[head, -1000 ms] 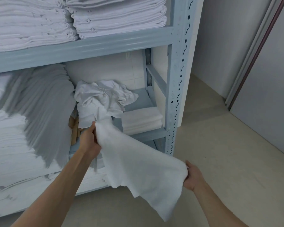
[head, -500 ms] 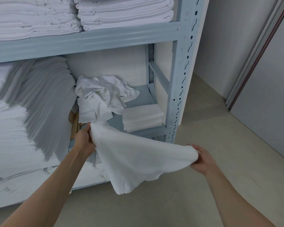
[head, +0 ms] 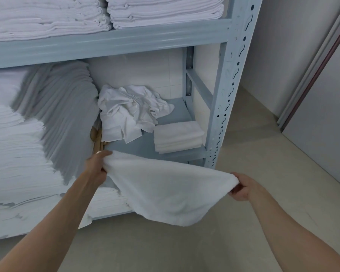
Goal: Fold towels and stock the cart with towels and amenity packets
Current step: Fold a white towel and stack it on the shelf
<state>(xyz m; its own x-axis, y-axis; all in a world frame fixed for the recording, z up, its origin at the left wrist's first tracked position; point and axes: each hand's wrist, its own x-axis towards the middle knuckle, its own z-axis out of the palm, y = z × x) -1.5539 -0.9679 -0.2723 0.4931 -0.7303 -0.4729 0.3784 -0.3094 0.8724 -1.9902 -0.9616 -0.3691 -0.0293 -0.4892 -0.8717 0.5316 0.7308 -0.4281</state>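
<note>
A small white towel (head: 165,189) hangs stretched between both hands in front of the grey-blue metal rack (head: 226,107). My left hand (head: 97,165) grips its left corner near the shelf edge. My right hand (head: 243,186) pinches the right corner, out past the rack's post. The towel's middle sags downward in a curve. Behind it on the middle shelf lie a crumpled heap of white towels (head: 130,110) and a small folded stack of towels (head: 178,136).
Tall stacks of folded white linen (head: 18,150) fill the shelf's left side, and more stacks (head: 161,10) sit on the upper shelf. A brown cardboard piece (head: 96,140) stands beside the heap. Beige floor (head: 263,154) and a sliding door (head: 322,95) lie to the right.
The towel has come away from the crumpled heap. My right hand lifted its corner up and rightward, so the towel went from hanging down to stretched nearly level.
</note>
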